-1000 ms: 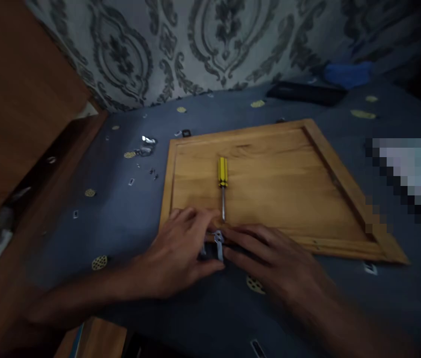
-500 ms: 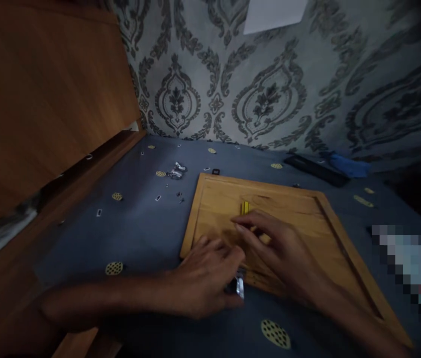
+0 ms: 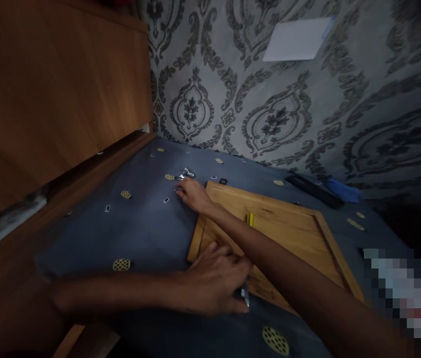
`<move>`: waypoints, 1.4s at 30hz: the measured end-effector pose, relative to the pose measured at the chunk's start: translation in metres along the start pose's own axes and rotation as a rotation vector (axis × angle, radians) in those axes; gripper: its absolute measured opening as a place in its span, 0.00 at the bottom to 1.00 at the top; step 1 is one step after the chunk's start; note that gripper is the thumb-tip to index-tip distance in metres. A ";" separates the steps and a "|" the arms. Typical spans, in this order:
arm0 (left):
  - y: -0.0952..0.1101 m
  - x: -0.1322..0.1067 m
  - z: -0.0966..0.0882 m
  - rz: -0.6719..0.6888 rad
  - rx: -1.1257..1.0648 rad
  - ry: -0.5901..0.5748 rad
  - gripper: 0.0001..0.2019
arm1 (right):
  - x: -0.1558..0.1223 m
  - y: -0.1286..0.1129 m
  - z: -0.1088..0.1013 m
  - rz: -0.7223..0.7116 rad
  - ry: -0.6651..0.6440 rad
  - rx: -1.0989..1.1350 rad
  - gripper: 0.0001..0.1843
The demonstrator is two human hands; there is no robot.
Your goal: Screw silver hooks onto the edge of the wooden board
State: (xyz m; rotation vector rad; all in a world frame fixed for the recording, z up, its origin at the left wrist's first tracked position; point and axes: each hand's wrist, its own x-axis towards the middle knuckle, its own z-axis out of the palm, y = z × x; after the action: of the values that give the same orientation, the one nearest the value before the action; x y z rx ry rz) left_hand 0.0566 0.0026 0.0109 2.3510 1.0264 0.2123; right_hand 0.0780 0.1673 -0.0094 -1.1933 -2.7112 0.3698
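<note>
My left hand (image 3: 220, 281) is closed over the near left edge of a framed wooden panel (image 3: 288, 238). Its thumb and fingers grip a shiny metal hinge (image 3: 245, 295), mostly covered by the hand. Reaching past the panel's far left corner, my right hand (image 3: 194, 195) has its fingertips down on the dark patterned cloth, drawn together. Whatever they pinch is too small to make out. Just beyond those fingertips lie loose metal hinges (image 3: 188, 173). A small yellow object (image 3: 250, 219) rests on the panel, behind my right forearm.
Wooden furniture (image 3: 61, 79) stands along the left side. At the back are a long black object (image 3: 314, 191) and a blue cloth (image 3: 344, 189), close to the patterned wall. A small black piece (image 3: 223, 181) lies by the panel's far edge. A blurred-out item (image 3: 400, 293) is at right.
My right hand has moved from above the panel, away and to the left, down to the cloth near the loose hinges. The left hand keeps its grip at the panel edge. The view has shifted slightly.
</note>
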 end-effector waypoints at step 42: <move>-0.005 -0.005 0.013 -0.016 0.034 0.094 0.17 | -0.244 0.024 -0.004 0.379 0.450 1.587 0.17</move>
State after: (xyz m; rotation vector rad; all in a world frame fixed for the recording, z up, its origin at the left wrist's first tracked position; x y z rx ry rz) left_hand 0.0545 -0.0041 -0.0025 2.3818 1.1004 0.3045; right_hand 0.2594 0.0024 -0.0230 -0.9370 -1.0467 1.5815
